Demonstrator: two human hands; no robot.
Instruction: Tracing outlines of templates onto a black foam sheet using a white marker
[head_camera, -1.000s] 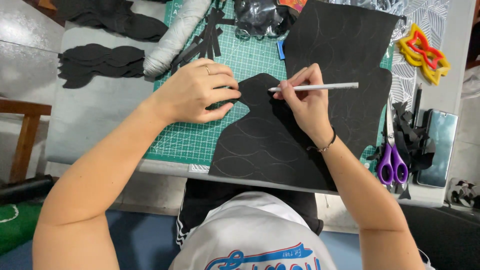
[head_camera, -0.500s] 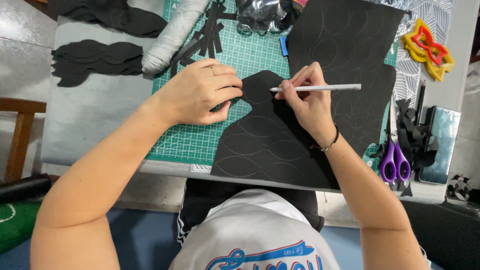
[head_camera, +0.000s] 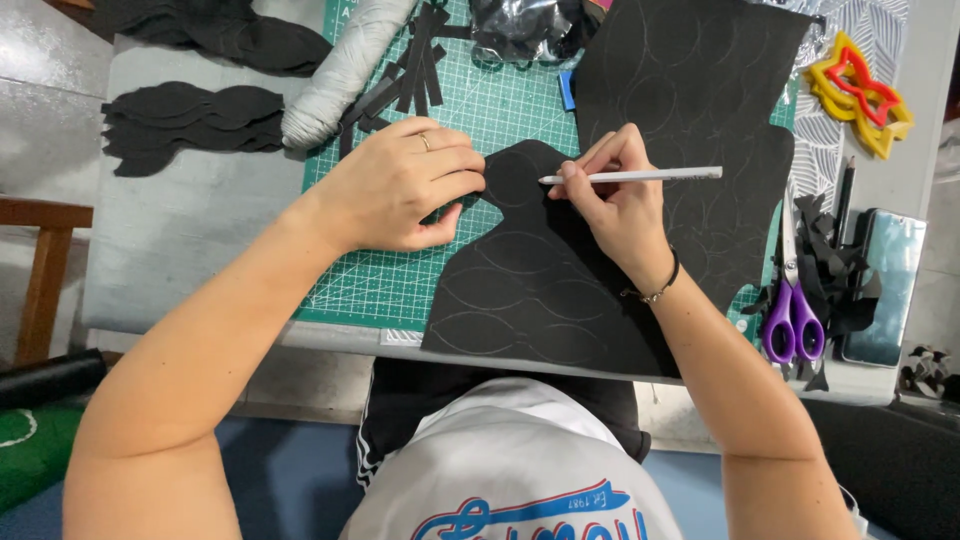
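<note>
Grey tabletop (head_camera: 190, 250) carries a green cutting mat (head_camera: 390, 280) with a white grid; on the mat lies a black sheet (head_camera: 620, 280) marked with pale traced outlines, its near edge hanging over the table's front; the left hand (head_camera: 405, 185) lies flat with fingers loosely spread, pressing a small black piece at the sheet's upper left bulge; the right hand (head_camera: 620, 205) pinches a white pencil (head_camera: 635, 176) between thumb and fingers, tip pointing left and touching the sheet just beside the left fingertips; black cut-outs (head_camera: 185, 125) are stacked on the table's left part; a grey roll (head_camera: 340, 80) lies at the mat's far corner beside black strips (head_camera: 410, 65); purple scissors (head_camera: 792, 300) lie at the right among black scraps; yellow and red templates (head_camera: 858, 90) sit at the far right corner; a wooden stool (head_camera: 40, 260) stands left of the table over blue flooring.
</note>
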